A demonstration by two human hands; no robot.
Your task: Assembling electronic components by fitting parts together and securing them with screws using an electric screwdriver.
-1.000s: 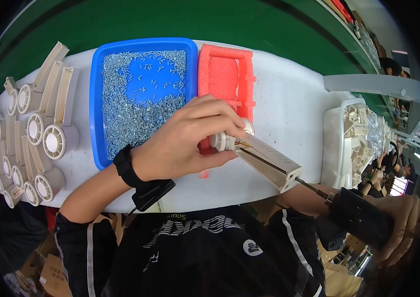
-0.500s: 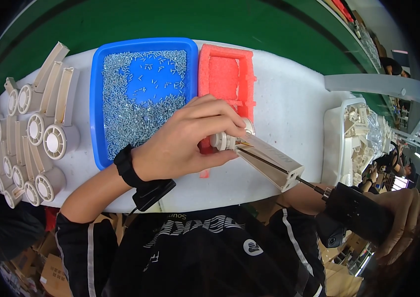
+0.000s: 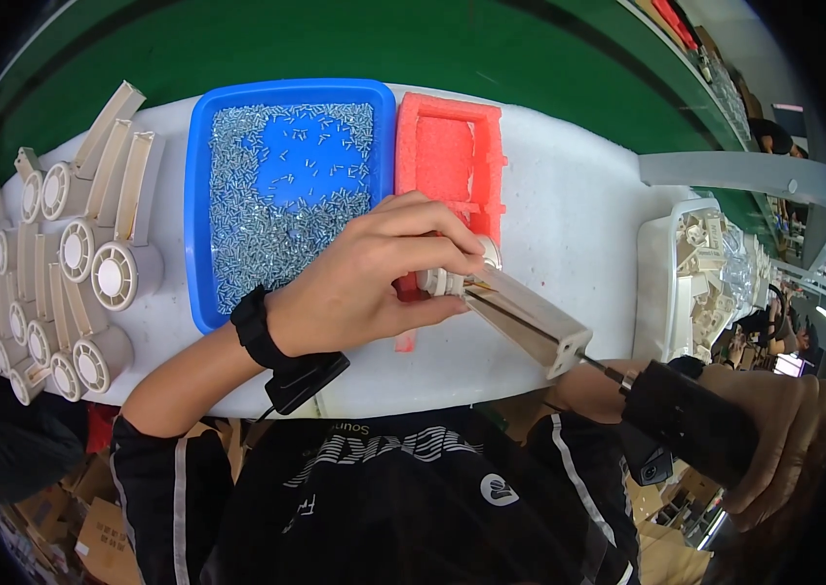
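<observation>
My left hand [image 3: 374, 273] is closed around the round end of an off-white plastic arm [image 3: 530, 317], above the red foam holder. The arm slants down to the right, with its open channel partly showing. My right hand [image 3: 788, 444] grips a black power screwdriver [image 3: 691, 419] at the lower right. Its thin metal shaft [image 3: 606, 369] meets the far end of the arm. A dark line runs along the channel toward my left fingers; the tip is hidden there. A black band is on my left wrist.
A blue tray [image 3: 196, 214] of small silver screws sits beside the red foam holder [image 3: 484, 146]. Many off-white arms with round ends [image 3: 128, 276] stand at the left. A white bin [image 3: 658, 283] of plastic parts is at the right, below a grey bar [image 3: 725, 168].
The screwdriver has shifted slightly left toward the arm, and less of its shaft shows outside the arm's end. My left hand keeps its hold on the arm.
</observation>
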